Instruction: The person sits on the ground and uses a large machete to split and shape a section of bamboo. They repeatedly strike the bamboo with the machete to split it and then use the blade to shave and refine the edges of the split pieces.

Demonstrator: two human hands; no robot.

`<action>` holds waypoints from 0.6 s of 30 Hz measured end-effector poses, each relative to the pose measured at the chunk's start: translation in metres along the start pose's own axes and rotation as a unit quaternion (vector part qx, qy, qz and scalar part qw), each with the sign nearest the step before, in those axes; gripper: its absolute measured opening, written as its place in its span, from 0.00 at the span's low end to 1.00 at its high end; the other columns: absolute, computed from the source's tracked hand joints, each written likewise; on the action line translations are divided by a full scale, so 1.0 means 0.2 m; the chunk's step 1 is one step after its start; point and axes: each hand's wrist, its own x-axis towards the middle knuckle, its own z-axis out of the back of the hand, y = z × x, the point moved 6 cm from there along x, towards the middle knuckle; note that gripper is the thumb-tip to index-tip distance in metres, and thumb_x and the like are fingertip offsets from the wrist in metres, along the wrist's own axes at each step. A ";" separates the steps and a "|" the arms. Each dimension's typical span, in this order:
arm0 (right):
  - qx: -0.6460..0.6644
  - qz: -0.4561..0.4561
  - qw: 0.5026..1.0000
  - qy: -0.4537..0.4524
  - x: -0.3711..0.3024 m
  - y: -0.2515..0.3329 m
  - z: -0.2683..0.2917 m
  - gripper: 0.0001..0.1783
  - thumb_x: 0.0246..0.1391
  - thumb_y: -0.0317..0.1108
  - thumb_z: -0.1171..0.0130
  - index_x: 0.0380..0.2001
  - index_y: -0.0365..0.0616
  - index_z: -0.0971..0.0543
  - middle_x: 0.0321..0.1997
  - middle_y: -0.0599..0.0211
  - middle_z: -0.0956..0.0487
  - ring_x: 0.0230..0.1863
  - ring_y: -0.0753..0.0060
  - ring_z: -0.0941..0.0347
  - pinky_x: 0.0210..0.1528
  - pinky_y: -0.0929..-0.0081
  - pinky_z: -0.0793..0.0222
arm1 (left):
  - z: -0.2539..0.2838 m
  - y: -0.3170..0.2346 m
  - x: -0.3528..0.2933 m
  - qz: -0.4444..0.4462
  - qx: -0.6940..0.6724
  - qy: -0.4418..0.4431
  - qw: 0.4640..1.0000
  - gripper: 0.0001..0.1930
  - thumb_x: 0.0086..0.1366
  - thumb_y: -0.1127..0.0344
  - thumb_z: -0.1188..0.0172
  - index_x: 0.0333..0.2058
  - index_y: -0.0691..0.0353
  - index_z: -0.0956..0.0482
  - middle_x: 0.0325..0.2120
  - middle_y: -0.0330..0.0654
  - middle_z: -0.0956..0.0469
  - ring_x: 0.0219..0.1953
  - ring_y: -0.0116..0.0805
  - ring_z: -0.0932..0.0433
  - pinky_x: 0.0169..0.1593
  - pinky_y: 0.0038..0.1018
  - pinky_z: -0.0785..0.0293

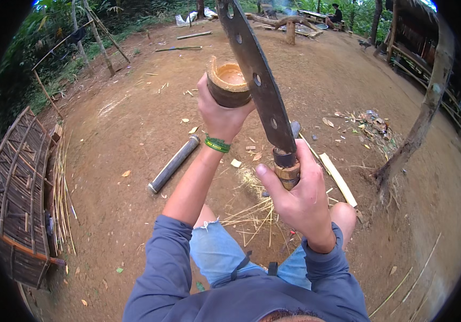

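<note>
Bare dirt yard [134,123], trees around. My left hand [220,115] grips a bamboo cup [227,83]; right hand [300,198] clamps the machete [257,75] handle, blade raised.

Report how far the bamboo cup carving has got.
Done: the bamboo cup is cut to a short section, hollow, shavings on the ground. In hand: left hand holds it, right hand raises the machete against its rim. Left: the rim looks uneven, one side standing higher.

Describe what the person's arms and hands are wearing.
Both arms wear blue-grey long sleeves pushed up toward the elbows, leaving the forearms bare. The left hand is bare, with a green band with yellow markings at its wrist. The right hand is bare, with no glove or band.
</note>
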 end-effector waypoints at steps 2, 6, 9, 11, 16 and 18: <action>0.037 -0.017 0.999 0.007 0.00 -0.01 -0.01 0.20 0.58 0.32 0.33 0.48 0.35 0.28 0.35 0.60 0.16 0.34 0.76 0.21 0.37 0.77 0.28 | 0.01 0.04 0.01 0.003 -0.033 0.027 0.999 0.49 0.39 0.59 0.15 0.58 0.63 0.36 0.51 0.51 0.20 0.53 0.44 0.18 0.54 0.36 0.21; 0.087 -0.032 0.996 0.017 -0.03 -0.05 0.06 0.19 0.57 0.31 0.32 0.47 0.35 0.26 0.35 0.62 0.18 0.36 0.80 0.23 0.39 0.76 0.28 | 0.03 0.07 0.00 0.001 -0.007 0.157 0.988 0.50 0.38 0.60 0.15 0.58 0.63 0.36 0.48 0.51 0.19 0.52 0.42 0.17 0.54 0.37 0.21; 0.113 -0.021 0.993 0.008 -0.06 -0.08 0.06 0.19 0.56 0.32 0.31 0.46 0.35 0.26 0.34 0.64 0.19 0.37 0.81 0.25 0.39 0.76 0.28 | 0.03 0.16 -0.03 0.010 0.025 0.196 0.980 0.51 0.37 0.58 0.14 0.58 0.62 0.36 0.47 0.51 0.18 0.51 0.44 0.17 0.54 0.38 0.21; 0.084 -0.019 0.996 -0.003 -0.08 -0.08 0.07 0.19 0.56 0.32 0.31 0.47 0.34 0.25 0.33 0.65 0.19 0.36 0.81 0.25 0.38 0.76 0.28 | 0.03 0.22 -0.04 0.016 0.060 0.230 0.971 0.53 0.36 0.57 0.14 0.59 0.62 0.37 0.46 0.50 0.18 0.51 0.45 0.17 0.55 0.38 0.21; 0.073 -0.057 0.996 -0.006 -0.13 -0.08 0.07 0.20 0.56 0.33 0.31 0.46 0.34 0.26 0.30 0.66 0.19 0.33 0.80 0.24 0.35 0.75 0.29 | 0.00 0.37 -0.09 0.047 0.069 0.289 0.954 0.47 0.36 0.55 0.16 0.54 0.63 0.33 0.44 0.51 0.17 0.48 0.48 0.16 0.53 0.39 0.21; 0.051 -0.042 0.998 -0.022 -0.13 -0.07 0.07 0.20 0.56 0.33 0.31 0.46 0.34 0.26 0.29 0.67 0.20 0.31 0.80 0.25 0.33 0.75 0.30 | -0.02 0.38 -0.10 0.050 0.065 0.292 0.953 0.44 0.37 0.55 0.17 0.52 0.63 0.31 0.43 0.51 0.17 0.47 0.48 0.16 0.52 0.40 0.21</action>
